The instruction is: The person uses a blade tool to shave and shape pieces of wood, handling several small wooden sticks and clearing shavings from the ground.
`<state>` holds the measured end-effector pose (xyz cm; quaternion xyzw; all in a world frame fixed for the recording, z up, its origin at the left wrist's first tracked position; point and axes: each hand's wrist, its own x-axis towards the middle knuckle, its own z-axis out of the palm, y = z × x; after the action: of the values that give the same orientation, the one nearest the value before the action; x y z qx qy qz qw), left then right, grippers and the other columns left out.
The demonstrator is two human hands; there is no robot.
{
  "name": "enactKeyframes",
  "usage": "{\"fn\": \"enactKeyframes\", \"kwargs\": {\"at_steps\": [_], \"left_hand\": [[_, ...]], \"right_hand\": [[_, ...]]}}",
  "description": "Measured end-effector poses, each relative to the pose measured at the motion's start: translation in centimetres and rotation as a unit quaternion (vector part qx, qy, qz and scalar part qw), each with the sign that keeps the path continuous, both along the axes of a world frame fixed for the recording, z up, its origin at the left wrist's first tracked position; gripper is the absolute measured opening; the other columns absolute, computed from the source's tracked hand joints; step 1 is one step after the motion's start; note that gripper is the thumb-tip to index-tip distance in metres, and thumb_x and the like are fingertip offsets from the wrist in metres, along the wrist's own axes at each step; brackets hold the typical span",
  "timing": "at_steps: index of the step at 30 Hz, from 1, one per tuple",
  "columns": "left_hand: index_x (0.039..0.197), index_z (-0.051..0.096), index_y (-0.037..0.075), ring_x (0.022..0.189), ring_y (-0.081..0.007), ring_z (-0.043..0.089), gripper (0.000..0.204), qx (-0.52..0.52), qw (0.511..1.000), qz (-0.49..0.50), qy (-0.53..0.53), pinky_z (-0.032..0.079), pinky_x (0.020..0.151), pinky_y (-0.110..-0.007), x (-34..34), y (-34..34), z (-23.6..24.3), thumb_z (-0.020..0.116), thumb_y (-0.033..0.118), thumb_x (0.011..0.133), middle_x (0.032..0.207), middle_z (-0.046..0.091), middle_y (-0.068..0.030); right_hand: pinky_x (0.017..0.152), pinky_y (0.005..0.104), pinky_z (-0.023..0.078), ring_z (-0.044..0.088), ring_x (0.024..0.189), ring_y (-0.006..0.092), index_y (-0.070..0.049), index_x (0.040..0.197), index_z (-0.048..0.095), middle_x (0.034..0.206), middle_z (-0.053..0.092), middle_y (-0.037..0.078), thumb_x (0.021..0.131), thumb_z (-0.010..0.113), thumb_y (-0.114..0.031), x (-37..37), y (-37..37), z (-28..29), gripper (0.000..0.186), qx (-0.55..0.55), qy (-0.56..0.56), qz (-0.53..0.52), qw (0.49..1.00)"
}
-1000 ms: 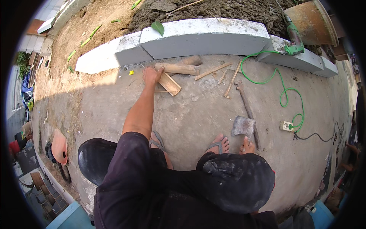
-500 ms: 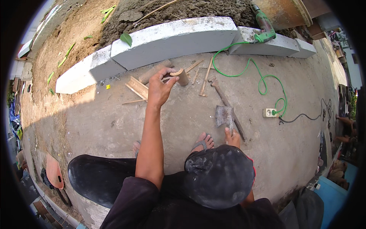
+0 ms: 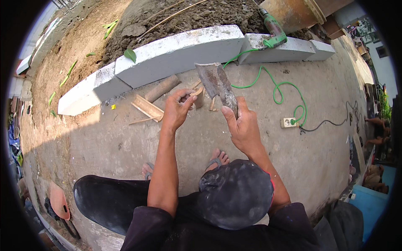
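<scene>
Bamboo piece (image 3: 201,99) stood upright ahead, pinched by your left hand (image 3: 176,109), fingers curled; your right hand (image 3: 245,127), wrapped round the hatchet (image 3: 214,80), had lifted it off the floor (image 3: 109,146), seemingly bringing it within reach.

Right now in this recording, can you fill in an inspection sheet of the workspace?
Surface: grey concrete floor, scuffed, dotted with debris.
Work items: curved bamboo piece, upright; broad-bladed tool, raised near it.
Clutter: split bamboo, round bamboo length and yellow scrap on the floor.
Hands: left hand pinches the curved bamboo piece; right hand grips the tool's handle.
Cables: green cord loops to white socket block; black cable runs on.
Surroundings: white block border, green drill resting on it, dark soil beyond.
</scene>
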<state>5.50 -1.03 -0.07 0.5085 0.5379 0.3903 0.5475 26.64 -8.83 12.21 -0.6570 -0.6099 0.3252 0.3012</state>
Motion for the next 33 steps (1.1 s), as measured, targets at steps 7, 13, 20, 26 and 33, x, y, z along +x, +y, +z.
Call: {"fn": "enactKeyframes", "kwargs": {"at_steps": [7, 13, 20, 26, 33], "left_hand": [[0.115, 0.070, 0.000, 0.078, -0.0095, 0.065, 0.032, 0.000, 0.999, 0.018, -0.041, 0.058, 0.067, -0.027, 1.2, -0.5, 0.0, 0.077, 0.027, 0.099, 0.095, 0.068, -0.0044], [0.100, 0.066, 0.003, 0.064, -0.0106, 0.064, 0.024, -0.054, 0.989, 0.067, -0.123, 0.051, 0.054, -0.025, 2.5, 0.2, 0.5, 0.078, 0.024, 0.097, 0.083, 0.068, -0.0028], [0.110, 0.070, -0.001, 0.068, -0.0160, 0.071, 0.026, -0.117, 0.986, 0.062, -0.104, 0.056, 0.057, -0.027, 0.9, 0.2, 1.1, 0.075, 0.022, 0.099, 0.082, 0.070, -0.0062], [0.100, 0.070, 0.001, 0.064, -0.0134, 0.064, 0.035, -0.064, 0.997, 0.023, 0.042, 0.051, 0.060, -0.027, 0.6, 1.9, 3.3, 0.078, 0.035, 0.097, 0.078, 0.071, -0.0067], [0.101, 0.070, -0.002, 0.072, -0.0267, 0.063, 0.030, 0.116, 0.952, -0.037, 0.280, 0.053, 0.071, -0.039, 2.5, 1.7, 4.7, 0.081, 0.020, 0.084, 0.082, 0.066, -0.0149]], "right_hand": [[0.056, 0.0482, 0.046, 0.065, 0.060, 0.0416, 0.008, 0.121, 0.054, 0.063, 0.061, 0.022, 0.106, 0.062, -0.036, 0.1, -0.3, -1.3, 0.047, 0.001, -0.090, 0.017, 0.996], [0.066, 0.0554, 0.054, 0.071, 0.072, 0.0486, 0.012, 0.137, 0.051, 0.071, 0.068, 0.026, 0.106, 0.057, -0.046, 0.2, -0.4, -0.4, 0.066, -0.047, -0.111, 0.011, 0.993], [0.064, 0.0558, 0.052, 0.069, 0.069, 0.0479, 0.005, 0.123, 0.053, 0.068, 0.066, 0.024, 0.105, 0.060, -0.046, 0.0, -4.3, -4.4, 0.054, 0.003, -0.058, 0.013, 0.998], [0.057, 0.0495, 0.046, 0.065, 0.059, 0.0409, 0.003, 0.115, 0.053, 0.064, 0.062, 0.021, 0.105, 0.062, -0.041, 1.1, -6.7, -5.1, 0.046, 0.002, 0.104, -0.098, 0.990], [0.052, 0.0405, 0.039, 0.047, 0.052, 0.0172, 0.003, 0.104, 0.057, 0.059, 0.052, 0.012, 0.105, 0.063, -0.040, 3.0, -7.8, -7.8, 0.043, -0.018, 0.145, -0.170, 0.975]]}}
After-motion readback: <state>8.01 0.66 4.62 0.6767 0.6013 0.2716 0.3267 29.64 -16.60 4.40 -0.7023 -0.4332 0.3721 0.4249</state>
